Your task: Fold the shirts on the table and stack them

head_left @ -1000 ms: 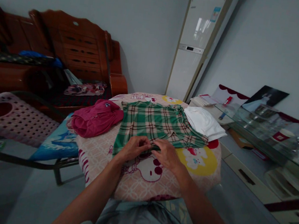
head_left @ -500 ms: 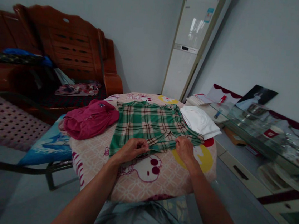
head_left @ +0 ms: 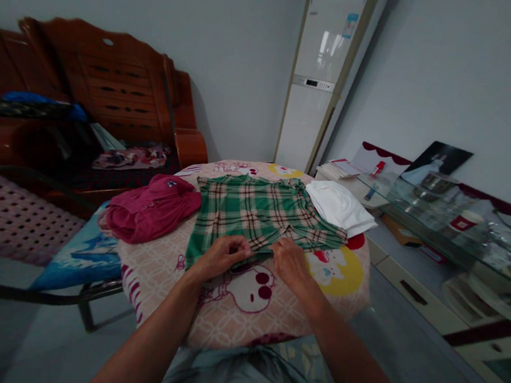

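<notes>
A green plaid garment lies spread over the round table, its near edge bunched between my hands. My left hand pinches that near edge left of the middle. Close beside it, my right hand has its fingers closed on the same edge, farther right. A folded white garment touches the plaid cloth at the right. To the left rests a bundled magenta garment with buttons. Whether the plaid piece is a shirt or something else I cannot tell.
The table wears a pink patterned tablecloth. A chair with a blue cushion stands at the left, before a wooden sofa. On the right is a glass-topped cabinet bearing a paper cup. An air conditioner fills the corner.
My right hand has slid left along the garment's near edge, closer to my left hand. The left hand stays almost in place. The view has shifted slightly.
</notes>
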`<action>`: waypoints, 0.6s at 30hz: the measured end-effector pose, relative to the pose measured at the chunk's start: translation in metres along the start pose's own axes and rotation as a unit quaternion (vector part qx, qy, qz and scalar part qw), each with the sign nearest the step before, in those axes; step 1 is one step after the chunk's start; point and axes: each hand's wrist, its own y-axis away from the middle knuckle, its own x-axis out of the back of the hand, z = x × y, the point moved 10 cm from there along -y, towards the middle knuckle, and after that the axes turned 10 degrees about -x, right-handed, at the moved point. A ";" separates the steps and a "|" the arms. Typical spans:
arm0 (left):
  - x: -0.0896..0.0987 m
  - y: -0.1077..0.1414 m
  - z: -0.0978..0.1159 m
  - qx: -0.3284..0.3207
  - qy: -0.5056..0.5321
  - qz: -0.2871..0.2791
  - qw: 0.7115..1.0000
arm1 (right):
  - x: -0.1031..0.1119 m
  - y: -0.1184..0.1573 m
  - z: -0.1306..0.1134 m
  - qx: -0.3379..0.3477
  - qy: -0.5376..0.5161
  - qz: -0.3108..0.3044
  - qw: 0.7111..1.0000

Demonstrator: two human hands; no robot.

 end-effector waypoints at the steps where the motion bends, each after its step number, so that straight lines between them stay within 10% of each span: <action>1: 0.000 0.000 0.000 0.000 0.005 -0.002 1.000 | -0.001 -0.002 0.010 -0.020 0.012 -0.001 1.000; 9: -0.008 0.001 0.000 0.006 0.018 -0.035 0.999 | 0.011 -0.004 0.109 -0.144 0.098 0.016 0.985; 18: -0.026 0.010 0.003 0.007 -0.044 -0.136 0.990 | 0.039 0.009 0.149 -0.142 -0.069 0.091 0.983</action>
